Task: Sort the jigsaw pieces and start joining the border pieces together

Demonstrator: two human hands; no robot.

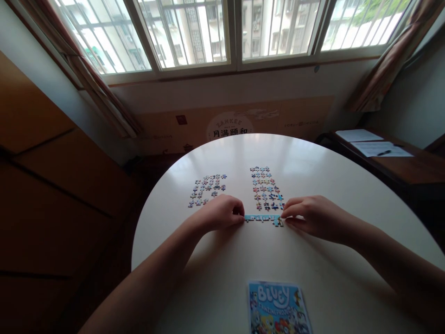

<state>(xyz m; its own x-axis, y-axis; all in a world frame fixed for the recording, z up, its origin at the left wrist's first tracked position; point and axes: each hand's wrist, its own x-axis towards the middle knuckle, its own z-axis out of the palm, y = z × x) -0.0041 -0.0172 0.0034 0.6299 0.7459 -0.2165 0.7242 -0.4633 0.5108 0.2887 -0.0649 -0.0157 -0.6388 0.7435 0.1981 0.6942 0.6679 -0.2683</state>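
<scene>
A short strip of joined jigsaw puzzle pieces point(260, 218), light blue along its far edge, lies flat on the white round table point(222, 278). At its left end is my left hand point(225, 212), fingers curled and thumb tip touching the strip. My right hand point(309, 214) pinches the opposite end, where the strip reaches nearer to me at the corner. Just beyond the strip, loose jigsaw pieces point(264, 188) are laid out in rows. Another group of loose pieces point(208, 188) sits to the left, partly hidden behind my left hand.
A blue picture sheet point(278, 308) marked "Bluey" lies near the table's front, cut off by the view. Papers point(378, 148) and a dark pen rest on a brown side table point(426, 164) at right. Barred windows and curtains stand behind; a wooden cabinet point(52, 185) is at left.
</scene>
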